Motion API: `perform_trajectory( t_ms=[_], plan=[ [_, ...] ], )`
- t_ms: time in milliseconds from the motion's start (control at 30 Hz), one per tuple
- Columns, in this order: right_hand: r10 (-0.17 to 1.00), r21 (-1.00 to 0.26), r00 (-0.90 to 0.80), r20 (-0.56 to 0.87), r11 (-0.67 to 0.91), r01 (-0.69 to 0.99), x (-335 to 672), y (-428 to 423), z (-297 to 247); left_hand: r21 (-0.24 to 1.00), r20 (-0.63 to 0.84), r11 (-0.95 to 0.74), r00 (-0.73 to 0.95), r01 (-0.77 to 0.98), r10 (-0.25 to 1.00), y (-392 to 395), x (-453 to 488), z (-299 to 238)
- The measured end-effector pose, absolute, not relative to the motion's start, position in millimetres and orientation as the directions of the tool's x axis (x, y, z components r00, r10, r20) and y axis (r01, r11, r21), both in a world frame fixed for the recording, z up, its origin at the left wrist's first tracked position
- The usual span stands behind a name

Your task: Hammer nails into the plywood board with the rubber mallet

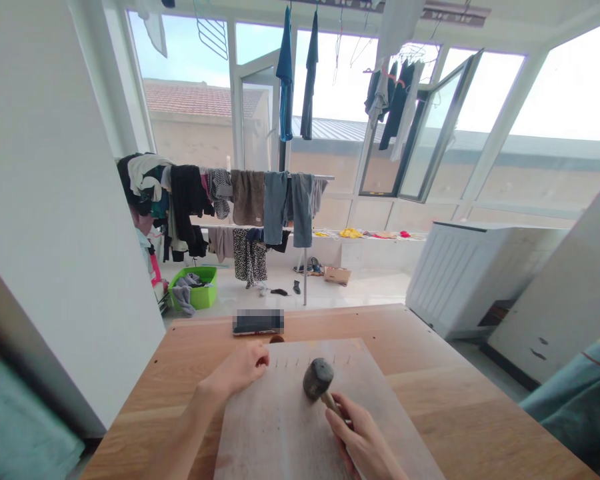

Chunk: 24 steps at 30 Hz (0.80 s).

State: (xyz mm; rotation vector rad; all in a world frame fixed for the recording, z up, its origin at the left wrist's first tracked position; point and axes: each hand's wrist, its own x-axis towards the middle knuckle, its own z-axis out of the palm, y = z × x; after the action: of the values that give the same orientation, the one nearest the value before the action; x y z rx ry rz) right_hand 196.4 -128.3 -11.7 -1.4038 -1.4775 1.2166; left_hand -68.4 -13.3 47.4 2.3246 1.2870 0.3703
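Mallet (318, 379) in the right hand (359, 432), fingers wrapped round its handle, is over the pale board (255, 447) near thin nails (349, 361); the outstretched left hand (244, 367) curls at the board's edge, whether holding anything I can't tell. Beyond, a dark case (258, 323) lies on the wooden table (455, 380) before a laundry rack (305, 280).

Left forearm (193, 413) outstretched, left fingers (257, 351) curled, right fingers (351, 407) wrapped in a grip

One head-worn camera looks forward and down across the table (440, 397)
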Motion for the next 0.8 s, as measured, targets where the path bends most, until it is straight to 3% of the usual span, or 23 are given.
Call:
perform_trajectory(
  t_ms=[400,800],
  plan=[
    [0.989,-0.949,-0.123,-0.085,-0.043,0.313,174.8,-123.6,5.9,0.791,0.036,-0.311,0.467,0.527,0.884,-4.4,-76.1,25.0],
    [0.982,-0.963,-0.186,-0.026,0.025,0.27,111.7,-78.4,27.6,0.813,0.114,-0.343,0.449,0.47,0.886,-0.7,-76.5,13.8]
  ],
)
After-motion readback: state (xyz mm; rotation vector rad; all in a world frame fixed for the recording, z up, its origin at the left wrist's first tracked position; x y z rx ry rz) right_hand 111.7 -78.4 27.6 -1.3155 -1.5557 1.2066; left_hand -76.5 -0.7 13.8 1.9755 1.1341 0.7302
